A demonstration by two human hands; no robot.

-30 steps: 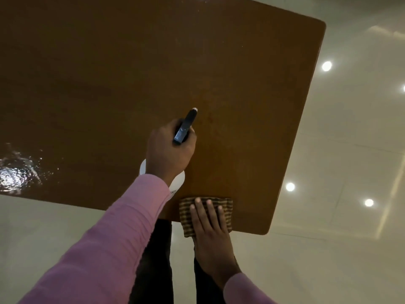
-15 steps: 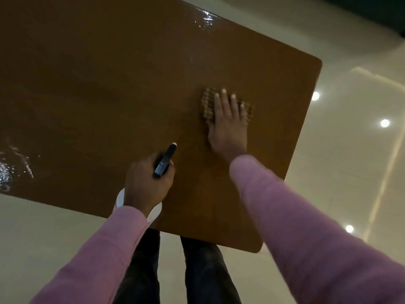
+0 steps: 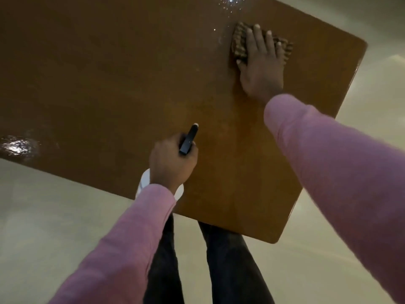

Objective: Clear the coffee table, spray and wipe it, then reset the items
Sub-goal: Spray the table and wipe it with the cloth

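The brown wooden coffee table [image 3: 109, 84] fills the upper part of the head view, its top glossy. My right hand [image 3: 260, 62] lies flat, fingers spread, pressing a striped brown cloth [image 3: 238, 44] onto the table near its far right corner. My left hand [image 3: 172, 163] is closed around a spray bottle [image 3: 188, 140] near the table's front edge; the dark nozzle points up and away, and the white body shows below my wrist, mostly hidden by the hand and pink sleeve.
Wet shiny patches sit at the table's left front edge [image 3: 17, 145] and far edge [image 3: 230, 1]. A pale glossy tiled floor [image 3: 54, 216] surrounds the table. My dark-trousered legs [image 3: 225, 260] stand against the front edge.
My right hand has slid the cloth from the table's near edge across to the far right corner. The left hand keeps its hold on the spray bottle, shifted slightly.
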